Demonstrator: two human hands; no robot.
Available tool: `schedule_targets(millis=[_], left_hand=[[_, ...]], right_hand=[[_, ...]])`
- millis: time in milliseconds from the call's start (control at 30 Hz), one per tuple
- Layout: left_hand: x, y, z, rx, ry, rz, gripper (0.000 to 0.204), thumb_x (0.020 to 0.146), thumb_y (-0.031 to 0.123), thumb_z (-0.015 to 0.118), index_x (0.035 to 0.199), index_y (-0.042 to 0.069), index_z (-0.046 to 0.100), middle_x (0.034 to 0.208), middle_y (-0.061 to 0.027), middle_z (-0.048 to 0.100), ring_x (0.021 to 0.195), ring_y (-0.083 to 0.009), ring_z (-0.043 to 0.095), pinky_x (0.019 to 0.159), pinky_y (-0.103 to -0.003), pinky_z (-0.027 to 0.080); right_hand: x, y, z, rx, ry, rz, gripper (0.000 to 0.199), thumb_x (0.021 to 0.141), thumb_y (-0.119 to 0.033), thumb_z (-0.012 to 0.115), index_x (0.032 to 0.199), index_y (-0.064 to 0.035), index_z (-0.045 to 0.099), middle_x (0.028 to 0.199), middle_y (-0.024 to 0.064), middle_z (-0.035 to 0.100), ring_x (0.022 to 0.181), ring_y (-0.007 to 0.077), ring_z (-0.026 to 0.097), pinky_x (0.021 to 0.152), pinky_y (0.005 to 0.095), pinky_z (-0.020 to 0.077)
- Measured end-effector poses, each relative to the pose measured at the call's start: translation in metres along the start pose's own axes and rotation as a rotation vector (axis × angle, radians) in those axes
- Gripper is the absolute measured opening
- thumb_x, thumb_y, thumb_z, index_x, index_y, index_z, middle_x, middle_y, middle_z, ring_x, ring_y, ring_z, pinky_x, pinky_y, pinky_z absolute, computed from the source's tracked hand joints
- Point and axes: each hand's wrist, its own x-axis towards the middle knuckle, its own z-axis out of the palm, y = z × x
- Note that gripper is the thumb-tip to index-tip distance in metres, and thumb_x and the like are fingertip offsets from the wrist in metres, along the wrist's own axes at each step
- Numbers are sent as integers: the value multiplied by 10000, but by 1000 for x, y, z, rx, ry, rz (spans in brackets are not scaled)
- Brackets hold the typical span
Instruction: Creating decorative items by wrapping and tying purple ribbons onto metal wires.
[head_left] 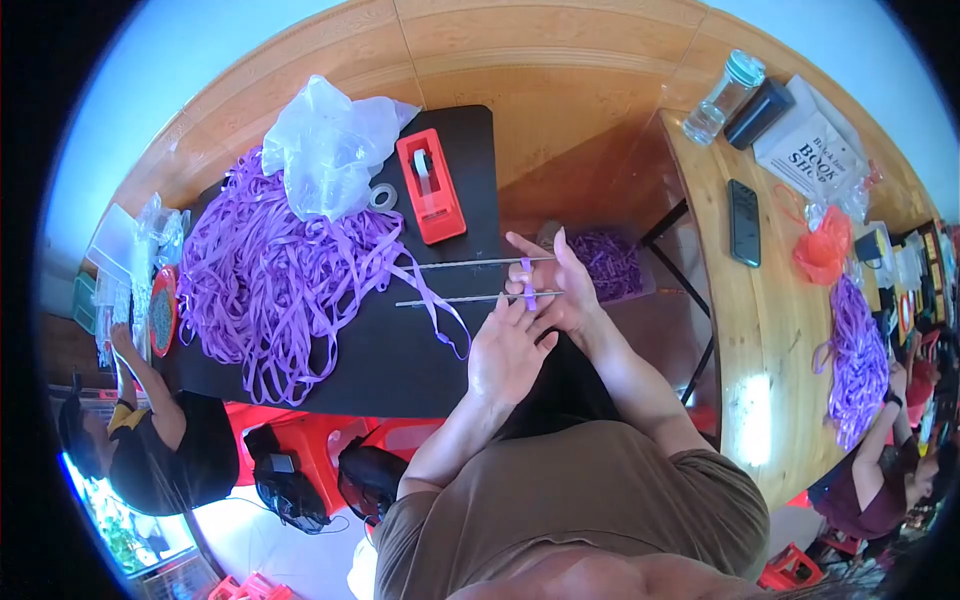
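Pale wood forms the long table [720,330] to the right of the right hand. A black table [410,360] lies to the left of both hands. On it, farther left of the left hand, is a broad heap of flat purple ribbon straps [290,270], with a translucent plastic bag [325,145] on its far side. Just beyond the right hand, low down, a container of purple ribbon pieces [610,262] is partly hidden. The left hand [507,350] is loosely open, palm showing, its fingertips near the lower rod; whether they touch it cannot be told. The right hand [560,280] is partly curled at the right ends of two thin metal rods [425,301]; how firmly it grips them is unclear. A red tape dispenser [431,187] stands beyond the left hand, a ring-shaped tape roll [382,197] just beside it. Smallest, a narrow purple strip [530,292] lies across the rods, between the hands.
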Motion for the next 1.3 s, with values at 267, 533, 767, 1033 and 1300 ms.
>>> schedule_targets(millis=[267,533,767,1033,1300], left_hand=[[0,-2,3,-50,-1,6,600,943,456,383,1297,-28,402,1293,-147,464,1148,-258,440,924,-351,350],[-3,0,5,-20,33,14,605,946,455,379,1299,-37,398,1291,-154,466,1154,-269,441,926,-355,352],[-3,0,8,-32,17,-2,532,938,451,418,1249,21,454,1222,-105,499,1119,-239,471,911,-356,348],[-3,-2,4,-37,11,11,605,942,467,387,1303,-18,399,1272,-144,478,1147,-270,450,913,-356,362],[-4,-1,5,-30,5,15,603,940,464,391,1296,-22,408,1265,-141,484,1144,-262,451,913,-350,360]], right_hand=[[0,1,-13,-77,-83,-64,670,913,-596,347,1352,-91,384,915,159,597,867,296,577,764,380,473],[-35,-13,6,-745,425,-354,646,918,-321,550,1416,-65,226,1113,187,595,1014,241,579,915,377,424],[-16,-7,31,-870,463,-243,759,792,-101,710,1390,-6,252,972,163,635,782,177,630,633,285,519],[-14,-13,-19,-577,196,-233,643,798,-7,659,1357,-4,341,858,140,640,750,192,631,665,286,503],[-12,-12,-6,-377,-50,-179,695,792,-189,700,1376,-54,348,997,196,632,870,244,639,743,333,532]])
